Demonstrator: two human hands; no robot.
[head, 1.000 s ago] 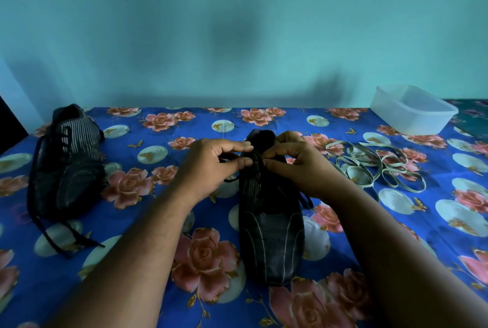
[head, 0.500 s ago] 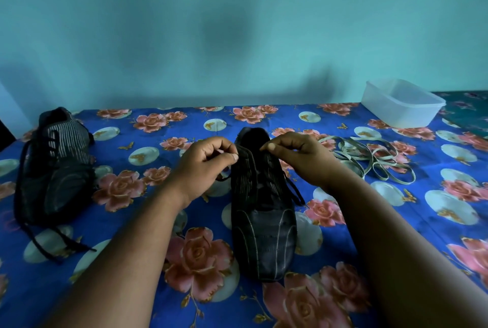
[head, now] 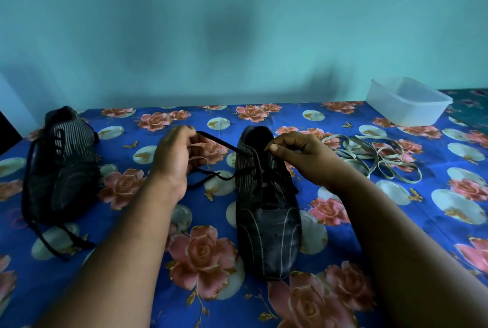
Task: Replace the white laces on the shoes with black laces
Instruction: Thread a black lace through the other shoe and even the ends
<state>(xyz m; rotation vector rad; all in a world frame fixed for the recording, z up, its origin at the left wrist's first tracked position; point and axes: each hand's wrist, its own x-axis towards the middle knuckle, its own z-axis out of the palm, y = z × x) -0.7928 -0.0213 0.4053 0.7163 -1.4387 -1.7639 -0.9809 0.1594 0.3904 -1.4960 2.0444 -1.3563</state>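
At about nine o'clock on the table [head: 396, 222] sits the first shoe [head: 62, 169], already threaded with black, its loose ends trailing toward me over the floral cloth; I judge that one done bar tying. Moving right, my left hand [head: 175, 158] is curled round one end of the black lace [head: 224, 146], which runs taut from my fingers at ten o'clock of the second shoe [head: 266, 208] down to its upper eyelets; a slack stretch of the same lace loops on the cloth just beside my wrist. The second shoe lies dead centre, toe pointing at me, collar toward twelve o'clock. My right hand [head: 298, 152] pinches between thumb and forefinger at the collar's right edge, apparently on the other lace end, though the dark lace against the dark upper makes that hard to confirm. To do this step well, I'd pull both ends evenly outward so the crossings snug down flat without twisting, keep the shoe from sliding by drawing low across the tongue, and check the two ends come out matched in length. Further right, at two o'clock, the removed white laces [head: 375, 156] lie in a loose heap well apart from the shoe, and beyond them at one o'clock stands a clear plastic container [head: 406, 101].
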